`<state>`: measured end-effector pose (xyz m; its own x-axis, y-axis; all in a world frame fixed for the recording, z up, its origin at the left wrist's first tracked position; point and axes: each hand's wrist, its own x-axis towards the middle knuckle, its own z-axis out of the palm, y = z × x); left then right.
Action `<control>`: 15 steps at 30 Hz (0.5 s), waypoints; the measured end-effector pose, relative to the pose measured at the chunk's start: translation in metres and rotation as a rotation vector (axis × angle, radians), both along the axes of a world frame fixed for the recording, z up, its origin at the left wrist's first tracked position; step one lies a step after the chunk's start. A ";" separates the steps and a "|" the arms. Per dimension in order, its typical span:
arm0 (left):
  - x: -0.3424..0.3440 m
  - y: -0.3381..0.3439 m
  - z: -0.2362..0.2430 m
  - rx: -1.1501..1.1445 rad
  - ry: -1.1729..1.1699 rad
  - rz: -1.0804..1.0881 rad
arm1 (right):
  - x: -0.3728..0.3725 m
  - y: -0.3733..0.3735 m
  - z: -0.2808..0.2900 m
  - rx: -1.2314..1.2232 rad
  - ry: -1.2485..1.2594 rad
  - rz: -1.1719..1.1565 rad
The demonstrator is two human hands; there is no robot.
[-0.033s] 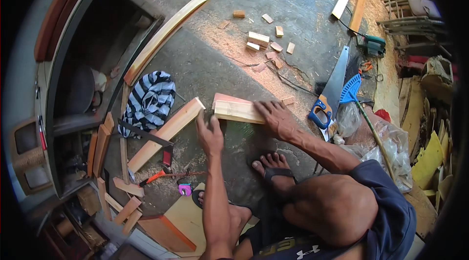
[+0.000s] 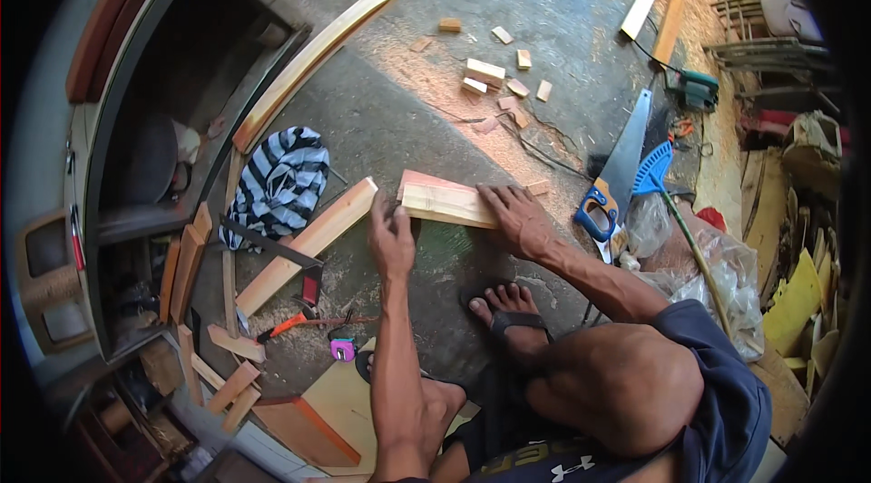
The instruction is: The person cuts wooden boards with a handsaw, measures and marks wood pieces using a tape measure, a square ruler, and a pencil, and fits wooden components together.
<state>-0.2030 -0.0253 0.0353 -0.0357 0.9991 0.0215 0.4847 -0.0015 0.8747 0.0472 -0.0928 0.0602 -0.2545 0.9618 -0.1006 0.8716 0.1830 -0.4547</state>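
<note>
A short pale block of wood (image 2: pixel 448 204) lies level in front of me, with a pinkish piece (image 2: pixel 419 178) showing along its far edge. My right hand (image 2: pixel 519 222) grips the block's right end, fingers over its top. By its left end is my left hand (image 2: pixel 392 240), fingers apart and pointing away from me; whether the thumb touches the wood I cannot tell. Just left of that hand, a longer board (image 2: pixel 313 245) slants across the floor. A try square (image 2: pixel 304 270) with a dark blade lies over this board.
Offcuts (image 2: pixel 484 73) and sawdust lie farther off. On the right are a handsaw (image 2: pixel 621 165), a blue rake head (image 2: pixel 652 167) and a green power tool (image 2: pixel 697 89). A striped cloth (image 2: pixel 277 188), a pink tape measure (image 2: pixel 342 350) and an orange-handled tool (image 2: pixel 288 326) lie left.
My left hand has drawn in a little toward the block's left end, its fingers less raised. The right hand stays on the block. The whole view has shifted slightly.
</note>
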 end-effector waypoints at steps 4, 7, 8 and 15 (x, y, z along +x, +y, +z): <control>0.039 -0.019 0.007 -0.305 -0.005 -0.125 | 0.029 -0.011 -0.004 -0.080 -0.018 -0.111; 0.021 -0.045 -0.015 -0.217 -0.206 -0.012 | 0.025 -0.003 -0.001 -0.042 -0.034 -0.050; 0.020 -0.049 -0.018 -0.193 -0.287 0.017 | 0.025 -0.002 -0.002 -0.027 -0.020 -0.015; 0.035 -0.044 -0.011 -0.183 -0.244 0.133 | 0.029 0.008 0.003 0.010 0.004 0.072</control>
<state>-0.1683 -0.0689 0.0246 -0.1485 0.9719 -0.1828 0.2464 0.2154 0.9449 0.0765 -0.0851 0.0628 -0.3236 0.9419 -0.0895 0.8540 0.2500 -0.4563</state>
